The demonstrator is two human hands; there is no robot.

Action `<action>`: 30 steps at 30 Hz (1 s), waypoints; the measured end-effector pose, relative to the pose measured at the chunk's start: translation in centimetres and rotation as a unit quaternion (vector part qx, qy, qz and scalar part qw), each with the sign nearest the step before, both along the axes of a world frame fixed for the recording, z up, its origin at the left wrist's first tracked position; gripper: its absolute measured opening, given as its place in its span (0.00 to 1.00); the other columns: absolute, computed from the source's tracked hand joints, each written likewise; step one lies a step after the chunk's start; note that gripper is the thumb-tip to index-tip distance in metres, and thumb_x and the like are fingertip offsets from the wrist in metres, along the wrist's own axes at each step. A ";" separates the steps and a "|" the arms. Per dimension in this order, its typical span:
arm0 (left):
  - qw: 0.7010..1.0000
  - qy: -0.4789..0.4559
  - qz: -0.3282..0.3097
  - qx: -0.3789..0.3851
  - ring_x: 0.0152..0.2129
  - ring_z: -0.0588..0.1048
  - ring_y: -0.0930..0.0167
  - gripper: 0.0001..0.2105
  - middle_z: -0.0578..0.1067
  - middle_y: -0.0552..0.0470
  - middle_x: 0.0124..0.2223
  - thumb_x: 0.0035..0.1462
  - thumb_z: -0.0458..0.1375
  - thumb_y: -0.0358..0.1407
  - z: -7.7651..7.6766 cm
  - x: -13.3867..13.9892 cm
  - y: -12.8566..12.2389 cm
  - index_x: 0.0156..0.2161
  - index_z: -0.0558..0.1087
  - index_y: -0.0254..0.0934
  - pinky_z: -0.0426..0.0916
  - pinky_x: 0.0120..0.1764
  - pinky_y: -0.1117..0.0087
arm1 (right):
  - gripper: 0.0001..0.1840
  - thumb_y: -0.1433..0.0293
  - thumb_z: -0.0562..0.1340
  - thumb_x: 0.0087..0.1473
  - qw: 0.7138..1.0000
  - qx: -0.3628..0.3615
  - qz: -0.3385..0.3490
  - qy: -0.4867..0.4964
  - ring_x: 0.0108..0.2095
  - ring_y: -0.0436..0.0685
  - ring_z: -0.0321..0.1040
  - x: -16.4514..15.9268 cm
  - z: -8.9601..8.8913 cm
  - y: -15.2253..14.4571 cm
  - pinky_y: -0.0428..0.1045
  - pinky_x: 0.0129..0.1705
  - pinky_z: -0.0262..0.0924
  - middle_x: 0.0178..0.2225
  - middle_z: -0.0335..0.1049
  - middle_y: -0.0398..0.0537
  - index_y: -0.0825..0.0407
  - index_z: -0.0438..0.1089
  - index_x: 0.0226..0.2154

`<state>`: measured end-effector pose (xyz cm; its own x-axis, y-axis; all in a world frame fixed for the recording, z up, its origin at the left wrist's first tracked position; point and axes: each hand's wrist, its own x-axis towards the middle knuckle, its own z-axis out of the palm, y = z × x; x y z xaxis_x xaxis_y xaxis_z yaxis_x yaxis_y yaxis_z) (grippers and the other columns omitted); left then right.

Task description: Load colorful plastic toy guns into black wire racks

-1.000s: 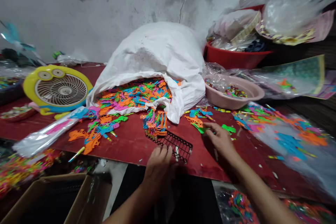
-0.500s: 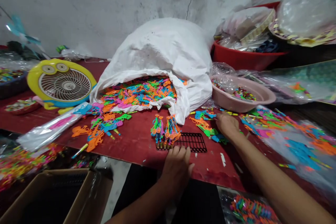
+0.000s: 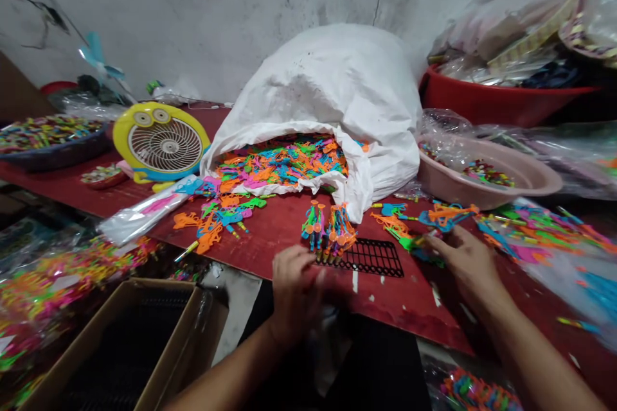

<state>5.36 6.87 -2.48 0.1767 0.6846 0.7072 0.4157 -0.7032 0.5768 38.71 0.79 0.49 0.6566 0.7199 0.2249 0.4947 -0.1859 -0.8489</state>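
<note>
A black grid rack [image 3: 378,257] lies on the red table, its left part filled with a bunch of colourful plastic toy pieces [image 3: 340,228] standing in it. My left hand [image 3: 292,289] is beside the rack's left front corner, fingers loosely bent and the thumb apart, slightly blurred. I cannot make out anything in it. Right of the rack, my right hand [image 3: 470,266] is closed with fingertips together on small plastic toy pieces. An orange and blue piece [image 3: 448,215] sticks up above these fingers. Loose pieces [image 3: 393,221] lie just left of that hand.
A large white sack [image 3: 318,90] spills colourful pieces [image 3: 284,164] behind the rack. A yellow fan [image 3: 164,141] stands left, a pink basin [image 3: 486,167] and a red tub [image 3: 501,99] right. Below the table's front edge is a cardboard box [image 3: 178,334].
My left hand has shifted from the rack's front edge to its left corner. My right hand has drawn back from the loose pieces, with pieces now at its fingertips. The view has turned left.
</note>
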 end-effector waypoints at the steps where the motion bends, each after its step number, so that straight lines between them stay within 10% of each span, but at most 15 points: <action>1: 0.999 -0.025 0.012 -0.021 0.48 0.71 0.63 0.14 0.71 0.44 0.50 0.57 0.59 0.35 0.1 0.1 0.6 0.49 0.67 0.39 0.70 0.49 0.59 | 0.17 0.55 0.67 0.43 0.996 0.020 0.019 0.080 0.26 0.57 0.69 -1.6 -0.1 0.0 0.51 0.30 0.65 0.26 0.72 0.46 0.49 0.68 0.32; 9: 0.984 -0.027 -0.061 -0.163 0.58 0.66 0.58 0.41 0.62 0.36 0.62 0.51 0.65 0.40 -1.6 1.2 3.2 0.65 0.50 0.33 0.64 0.59 0.57 | 0.21 0.51 0.67 0.46 0.978 0.038 0.112 0.173 0.20 0.51 0.62 -11.1 -2.0 0.9 0.45 0.21 0.55 0.19 0.64 0.39 0.49 0.64 0.25; 19: 0.955 0.003 -0.094 -0.281 0.49 0.74 0.63 0.43 0.75 0.43 0.52 0.53 0.61 0.35 -2.2 1.4 2.9 0.69 0.42 0.35 0.68 0.53 0.61 | 0.23 0.48 0.63 0.49 0.993 -0.046 0.071 0.082 0.16 0.52 0.60 -14.0 -1.9 1.1 0.46 0.19 0.51 0.16 0.67 0.44 0.49 0.62 0.21; 30: 0.955 0.018 -0.059 -0.290 0.49 0.73 0.64 0.41 0.76 0.46 0.49 0.55 0.59 0.35 -2.6 1.5 0.5 0.69 0.43 0.37 0.67 0.52 0.62 | 0.17 0.55 0.62 0.54 0.997 0.042 0.050 -0.050 0.23 0.51 0.62 -15.4 -3.6 -0.3 0.46 0.27 0.55 0.23 0.70 0.44 0.52 0.70 0.27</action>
